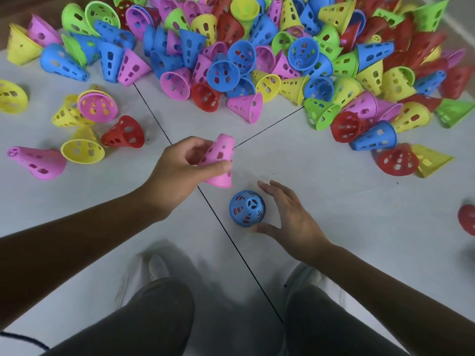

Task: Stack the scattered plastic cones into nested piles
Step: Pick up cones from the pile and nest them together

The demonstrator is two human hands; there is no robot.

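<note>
Knees (159,312) in dark trousers are showing nearest, with pale shoes (151,268) blurring on the floor (334,188). Just beyond, the right hand (290,219) is spreading its fingers beside an upright blue cone (247,208); whether it is touching, I cannot tell. Left of that, the left hand (180,173) is gripping a pink cone (221,160) above the floor. Farther off, a mixed pile (257,47) is lying scattered.

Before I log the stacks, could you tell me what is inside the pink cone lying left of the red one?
A yellow cone shows through the holes of the pink cone, seemingly nested. How many are stacked there is hidden.
</note>
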